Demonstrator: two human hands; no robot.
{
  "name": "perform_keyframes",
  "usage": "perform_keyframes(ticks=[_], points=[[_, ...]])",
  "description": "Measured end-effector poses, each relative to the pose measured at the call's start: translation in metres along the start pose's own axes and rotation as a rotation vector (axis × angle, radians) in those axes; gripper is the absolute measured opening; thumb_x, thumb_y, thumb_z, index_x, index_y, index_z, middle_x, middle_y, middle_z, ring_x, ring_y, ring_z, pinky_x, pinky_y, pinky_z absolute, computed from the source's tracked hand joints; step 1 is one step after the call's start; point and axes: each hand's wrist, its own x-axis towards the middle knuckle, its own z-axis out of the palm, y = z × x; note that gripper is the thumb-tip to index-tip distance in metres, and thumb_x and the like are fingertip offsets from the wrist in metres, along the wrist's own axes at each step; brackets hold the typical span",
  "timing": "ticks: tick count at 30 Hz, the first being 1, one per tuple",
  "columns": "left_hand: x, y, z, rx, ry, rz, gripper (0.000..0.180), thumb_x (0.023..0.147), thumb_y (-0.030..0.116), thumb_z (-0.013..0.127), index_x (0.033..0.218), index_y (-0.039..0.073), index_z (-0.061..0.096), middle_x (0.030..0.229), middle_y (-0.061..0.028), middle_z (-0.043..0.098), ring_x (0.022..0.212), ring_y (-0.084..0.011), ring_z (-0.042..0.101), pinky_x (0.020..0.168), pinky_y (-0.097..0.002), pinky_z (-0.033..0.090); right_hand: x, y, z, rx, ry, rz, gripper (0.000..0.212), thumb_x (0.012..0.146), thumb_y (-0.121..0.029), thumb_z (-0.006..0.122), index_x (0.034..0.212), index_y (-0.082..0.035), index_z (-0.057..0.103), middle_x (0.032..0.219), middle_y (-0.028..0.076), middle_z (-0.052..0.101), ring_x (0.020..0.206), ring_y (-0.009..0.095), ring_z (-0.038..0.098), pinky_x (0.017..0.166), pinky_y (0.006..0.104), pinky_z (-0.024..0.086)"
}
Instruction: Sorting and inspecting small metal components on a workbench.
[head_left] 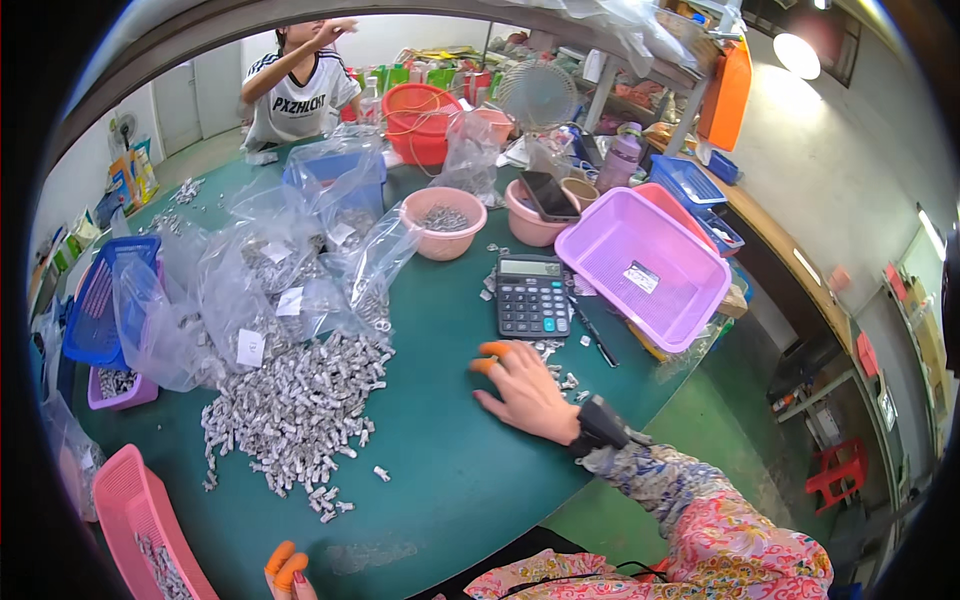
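My right hand hovers over or rests on the green table just below the calculator. Its fingers are stretched forward with the thumb apart, orange finger cots cover two of them, and I see nothing held. Beside it lie a few small metal pieces. At the lower edge only the fingertips of my left hand show, two in orange cots; they point upward and no object is visible in them. Between the hands, toward the left, spreads a heap of small silvery metal parts, with one stray part near it.
Clear plastic bags of parts stand behind the heap. A pink basket and blue basket line the left. Pink bowls, a phone, a pen and a purple basket are farther off. Another person sits opposite.
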Motion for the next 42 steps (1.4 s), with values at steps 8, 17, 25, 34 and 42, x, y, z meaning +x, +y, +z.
perform_keyframes(ticks=[8, 17, 25, 34, 42], points=[[-0.007, -0.005, 0.005, 0.012, -0.042, -0.073, 0.020, 0.095, 0.005, 0.050, 0.102, -0.007, 0.064, 0.118, -0.0151, 0.059, 0.111, -0.0242, 0.054, 0.101, -0.0339, 0.037, -0.011, 0.036, 0.018, 0.044, 0.015, -0.015, 0.021, 0.072, -0.012, 0.068, 0.090, -0.004, 0.059, 0.091, 0.015, 0.055, 0.088, 0.032, 0.055, 0.076, 0.0418, 0.047], [-0.002, -0.029, 0.021, -0.295, -0.148, -0.210, 0.021, 0.093, 0.003, 0.052, 0.107, -0.007, 0.063, 0.115, -0.0132, 0.059, 0.105, -0.0206, 0.057, 0.097, -0.0312, 0.041, 0.057, -0.087, 0.017, 0.454, -0.163, -0.173, 0.040, 0.078, -0.021, 0.074, 0.113, -0.008, 0.058, 0.119, 0.013, 0.054, 0.108, 0.034, 0.049, 0.094, 0.0432, 0.039], [0.027, -0.043, -0.001, 0.446, -0.140, 0.084, 0.048, 0.087, 0.017, 0.064, 0.129, -0.001, 0.051, 0.137, -0.0232, 0.045, 0.129, -0.0380, 0.041, 0.109, -0.0489, 0.026, 0.067, -0.146, 0.090, 0.282, -0.108, -0.071, 0.061, 0.082, -0.043, 0.068, 0.132, -0.014, 0.048, 0.140, 0.023, 0.034, 0.129, 0.050, 0.027, 0.102, 0.0625, 0.025], [0.011, -0.041, 0.048, 0.640, -0.468, 0.275, 0.073, 0.085, 0.032, 0.067, 0.143, 0.001, 0.036, 0.148, -0.0254, 0.029, 0.139, -0.0448, 0.022, 0.112, -0.0605, 0.009, 0.011, -0.137, 0.038, 0.342, -0.394, -0.263, 0.052, 0.088, -0.032, 0.063, 0.136, -0.022, 0.047, 0.147, 0.014, 0.032, 0.137, 0.047, 0.022, 0.109, 0.0588, 0.021], [-0.003, -0.037, 0.037, 0.928, -0.449, 0.246, 0.070, 0.086, 0.041, 0.064, 0.144, 0.010, 0.038, 0.152, -0.0216, 0.025, 0.140, -0.0447, 0.020, 0.111, -0.0644, 0.007, -0.008, -0.126, 0.014, 0.185, -0.503, -0.270, 0.062, 0.087, -0.047, 0.060, 0.143, -0.028, 0.041, 0.151, 0.012, 0.029, 0.139, 0.047, 0.019, 0.109, 0.0659, 0.014]])
